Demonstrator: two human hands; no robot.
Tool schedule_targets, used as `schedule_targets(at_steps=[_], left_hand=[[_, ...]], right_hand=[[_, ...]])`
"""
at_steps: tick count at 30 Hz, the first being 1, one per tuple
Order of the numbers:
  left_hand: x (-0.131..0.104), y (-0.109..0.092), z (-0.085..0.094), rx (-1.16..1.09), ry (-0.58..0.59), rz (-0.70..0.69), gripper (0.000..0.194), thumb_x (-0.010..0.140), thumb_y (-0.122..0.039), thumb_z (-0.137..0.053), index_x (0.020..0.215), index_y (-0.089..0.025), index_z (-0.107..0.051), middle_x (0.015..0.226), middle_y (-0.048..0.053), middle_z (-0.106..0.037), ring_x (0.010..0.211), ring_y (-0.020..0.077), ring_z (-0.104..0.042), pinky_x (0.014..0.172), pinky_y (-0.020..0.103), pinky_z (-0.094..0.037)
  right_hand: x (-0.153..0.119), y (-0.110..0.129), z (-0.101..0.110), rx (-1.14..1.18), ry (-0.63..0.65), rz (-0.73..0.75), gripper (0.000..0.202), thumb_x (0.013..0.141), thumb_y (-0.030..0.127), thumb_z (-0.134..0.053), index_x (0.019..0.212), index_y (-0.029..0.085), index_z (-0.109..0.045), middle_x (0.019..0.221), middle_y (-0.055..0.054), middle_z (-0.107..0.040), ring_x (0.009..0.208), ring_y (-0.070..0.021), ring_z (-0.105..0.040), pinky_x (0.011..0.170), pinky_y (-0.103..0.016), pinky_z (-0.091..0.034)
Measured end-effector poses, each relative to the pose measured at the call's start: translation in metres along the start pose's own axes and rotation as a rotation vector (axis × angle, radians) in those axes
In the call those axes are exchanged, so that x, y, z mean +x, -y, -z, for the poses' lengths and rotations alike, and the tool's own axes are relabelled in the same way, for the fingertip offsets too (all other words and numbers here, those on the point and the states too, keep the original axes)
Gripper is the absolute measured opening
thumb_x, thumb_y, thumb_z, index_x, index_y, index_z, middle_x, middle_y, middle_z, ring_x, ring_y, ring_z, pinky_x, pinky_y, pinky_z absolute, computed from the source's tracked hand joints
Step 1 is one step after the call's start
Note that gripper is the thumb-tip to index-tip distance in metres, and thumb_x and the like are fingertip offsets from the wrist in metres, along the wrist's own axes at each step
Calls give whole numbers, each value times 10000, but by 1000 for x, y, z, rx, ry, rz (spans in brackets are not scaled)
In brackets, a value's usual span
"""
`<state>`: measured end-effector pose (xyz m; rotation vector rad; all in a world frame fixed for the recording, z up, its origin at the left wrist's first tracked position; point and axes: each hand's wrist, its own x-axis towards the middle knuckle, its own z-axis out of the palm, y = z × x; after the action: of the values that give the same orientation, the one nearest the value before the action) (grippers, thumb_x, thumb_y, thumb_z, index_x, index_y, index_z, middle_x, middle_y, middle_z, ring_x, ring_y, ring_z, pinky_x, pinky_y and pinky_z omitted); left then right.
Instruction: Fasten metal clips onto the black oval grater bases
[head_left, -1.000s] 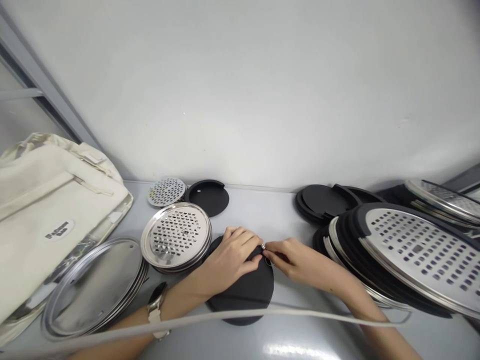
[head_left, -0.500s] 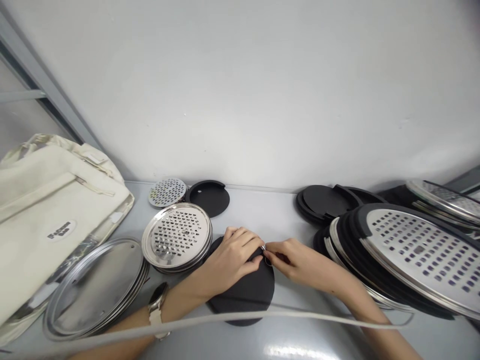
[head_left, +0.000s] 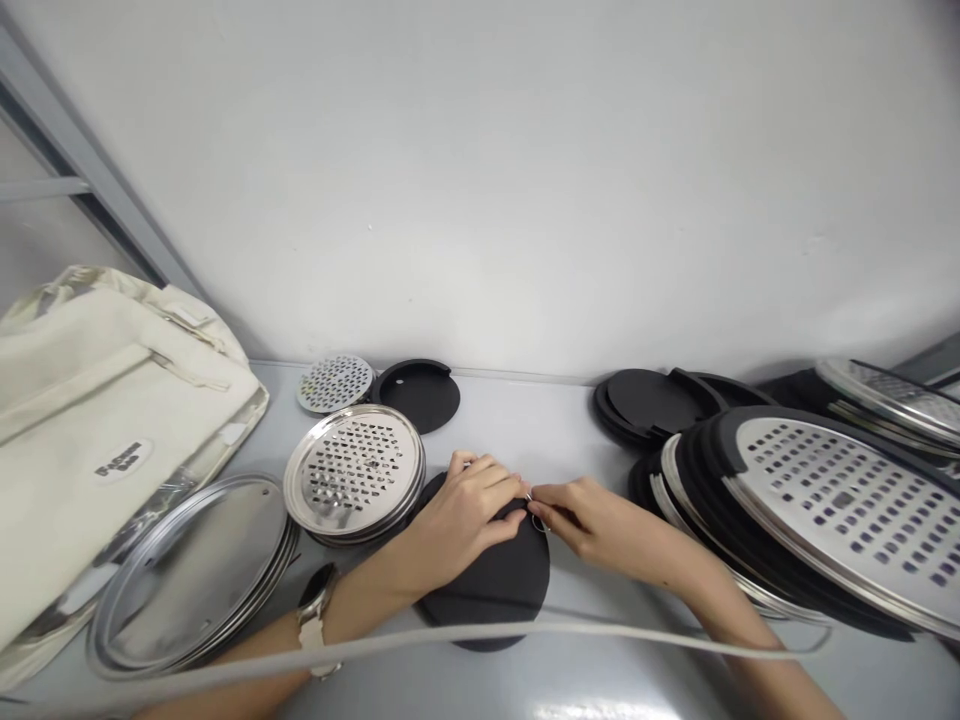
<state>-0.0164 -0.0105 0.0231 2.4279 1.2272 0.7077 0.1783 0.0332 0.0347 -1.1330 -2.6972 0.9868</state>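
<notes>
A round black disc (head_left: pixel 499 590) lies flat on the table in front of me. My left hand (head_left: pixel 474 512) rests over its upper part, fingers closed round a raised black edge there. At the disc's upper right, my right hand (head_left: pixel 589 515) pinches a small shiny metal ring (head_left: pixel 539 524) between thumb and forefinger, close to the left fingertips. How the ring meets the disc is hidden by the fingers. Just left of the disc is a stack of round metal grater plates (head_left: pixel 355 470), the top one full of holes.
A cream bag (head_left: pixel 90 400) and stacked plain metal discs (head_left: pixel 199 580) stand at left. Behind lie a small grater disc (head_left: pixel 335 384) and a notched black tray (head_left: pixel 416 397). Black trays (head_left: pixel 652 405) and large grater plates (head_left: pixel 825 480) pile up at right. A pale cord (head_left: pixel 570 629) crosses the foreground.
Almost nothing differs. Both hands keep their places at the disc's upper right, and slightly more of the metal ring shows below the right fingertips.
</notes>
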Motion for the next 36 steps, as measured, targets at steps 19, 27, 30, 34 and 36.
schedule_targets(at_steps=[19,27,30,34,36], left_hand=[[1,0,0,9,12,-13,108,914,-168,-544,1020,-183,-561,964,-4,-625,947,154,-539,913,333,-329],[1,-1,3,-2,37,-21,110,923,-175,-521,1026,-188,-556,968,7,-620,960,166,-532,895,331,-353],[2,-1,3,-21,42,-17,110,926,-176,-518,1030,-186,-551,965,7,-615,955,166,-523,902,329,-347],[2,-1,2,-30,48,-16,97,918,-164,-534,1013,-178,-549,967,1,-609,953,157,-511,904,315,-338],[2,-1,2,-41,39,-13,87,917,-168,-539,1001,-181,-552,957,-2,-609,945,155,-514,906,316,-338]], right_hand=[[1,-4,-4,-32,9,-22,319,961,279,-339,713,172,-509,597,-6,-545,491,-97,-385,532,-236,-320],[1,-2,-6,-68,5,-70,302,950,261,-360,732,168,-547,602,-23,-574,495,-108,-410,531,-242,-317],[1,-3,-6,-83,11,-69,304,947,264,-371,714,169,-542,585,-15,-555,490,-104,-387,533,-242,-310],[1,-3,-5,-81,16,-78,300,946,266,-370,706,172,-525,576,-5,-528,488,-99,-359,529,-238,-301],[1,-2,-4,-85,15,-85,301,944,263,-371,698,172,-517,570,-1,-514,489,-98,-343,523,-237,-292]])
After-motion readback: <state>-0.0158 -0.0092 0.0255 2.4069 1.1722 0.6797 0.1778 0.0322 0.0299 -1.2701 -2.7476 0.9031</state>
